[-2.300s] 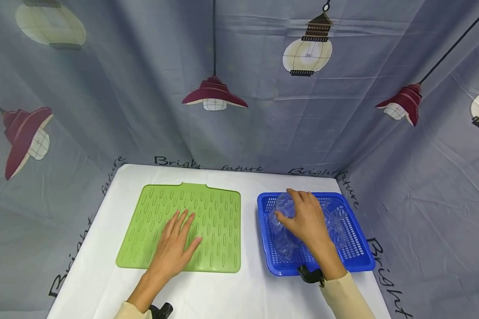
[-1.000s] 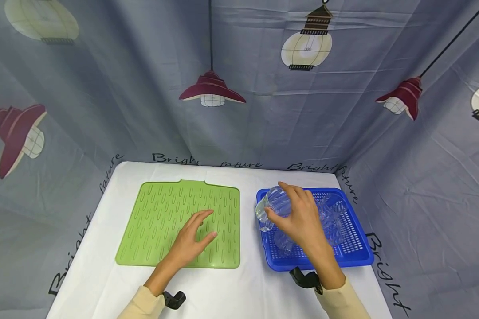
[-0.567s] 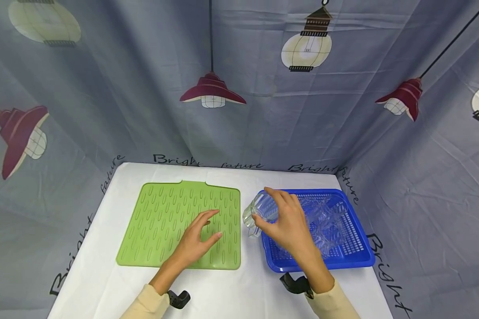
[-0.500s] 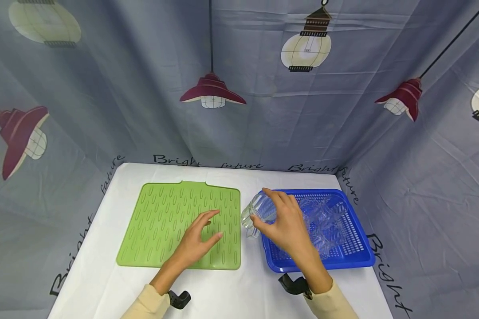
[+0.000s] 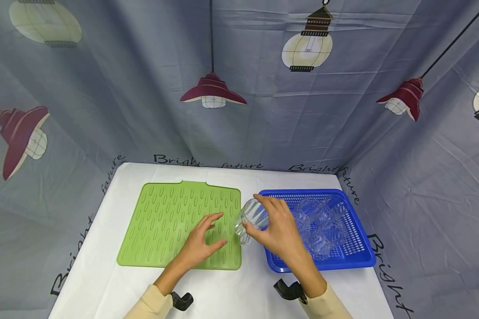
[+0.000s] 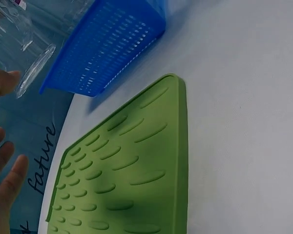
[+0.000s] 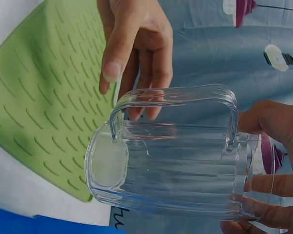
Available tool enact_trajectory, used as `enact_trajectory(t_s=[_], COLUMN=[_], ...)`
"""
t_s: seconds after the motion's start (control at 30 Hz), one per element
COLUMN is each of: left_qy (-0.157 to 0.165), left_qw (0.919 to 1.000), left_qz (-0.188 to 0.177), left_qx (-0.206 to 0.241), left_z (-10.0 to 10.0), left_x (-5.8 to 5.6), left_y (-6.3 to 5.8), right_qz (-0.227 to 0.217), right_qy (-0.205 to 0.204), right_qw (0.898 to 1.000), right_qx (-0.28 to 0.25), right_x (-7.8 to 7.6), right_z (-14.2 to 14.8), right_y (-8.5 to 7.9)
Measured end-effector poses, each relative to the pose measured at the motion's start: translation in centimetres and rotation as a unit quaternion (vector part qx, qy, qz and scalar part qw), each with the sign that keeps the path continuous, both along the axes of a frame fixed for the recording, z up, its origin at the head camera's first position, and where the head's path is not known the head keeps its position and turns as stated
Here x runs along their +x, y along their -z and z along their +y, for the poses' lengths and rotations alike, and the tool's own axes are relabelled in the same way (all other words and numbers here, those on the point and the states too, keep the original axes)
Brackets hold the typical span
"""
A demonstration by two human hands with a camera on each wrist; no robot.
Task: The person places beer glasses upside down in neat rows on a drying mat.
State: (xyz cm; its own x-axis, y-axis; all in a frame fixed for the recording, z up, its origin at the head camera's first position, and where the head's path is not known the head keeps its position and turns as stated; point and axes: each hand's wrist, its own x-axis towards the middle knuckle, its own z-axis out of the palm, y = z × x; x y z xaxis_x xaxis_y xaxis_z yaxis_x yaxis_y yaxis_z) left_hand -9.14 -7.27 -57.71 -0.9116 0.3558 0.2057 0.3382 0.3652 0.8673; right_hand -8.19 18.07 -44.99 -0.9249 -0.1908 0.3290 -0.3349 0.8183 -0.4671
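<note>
A clear mug [image 5: 248, 218] with a handle hangs tilted in the air between the green drying mat [image 5: 171, 226] and the blue basket [image 5: 323, 265]. My right hand [image 5: 281, 230] grips it round the rim end, and the right wrist view shows the mug's [image 7: 180, 168] handle and thick base pointing away from that hand. My left hand [image 5: 198, 246] hovers over the mat's right part, fingers and thumb spread apart, holding nothing. In the head view a small gap separates it from the mug. Several clear glass pieces [image 5: 321, 226] lie in the basket, their outlines overlapping.
A white-covered table [image 5: 239, 294] bears the mat on the left and the basket on the right. Grey-blue curtains [image 5: 231, 137] printed with lamps enclose the back and both sides. The basket's raised, perforated wall [image 6: 107, 48] stands beyond the mat in the left wrist view.
My right hand has lifted the mug from the basket and carried it left, past the basket's rim. My left hand has risen from the mat and shifted right, toward the mug.
</note>
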Motion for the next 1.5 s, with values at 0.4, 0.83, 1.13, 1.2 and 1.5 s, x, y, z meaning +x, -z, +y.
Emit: enact_trajectory(t_s=[0.4,0.83,1.13,1.2,1.5], left_qy=[0.02,0.039,0.046,0.044,0.045], left_qw=[0.9998,0.999,0.9982,0.9978,0.9965], left_qz=[0.004,0.01,-0.037,-0.049,-0.071], left_qx=[0.006,0.021,0.01,0.003,0.003], left_z=[0.2,0.2,0.2,0.3,0.6], left_x=[0.2,0.1,0.3,0.4,0.6], left_y=[0.6,1.2,1.4,1.5,1.2], right_qz=[-0.012,-0.02,-0.023,-0.022,-0.012], right_qy=[-0.014,-0.063,-0.119,-0.138,-0.162], right_qw=[1.0,0.998,0.993,0.99,0.987], right_qx=[-0.008,-0.016,-0.01,-0.009,-0.016], right_x=[0.3,0.2,0.1,0.0,0.0], right_z=[-1.1,-1.4,-1.4,-1.4,-1.3], right_y=[0.5,1.6,1.6,1.6,1.7])
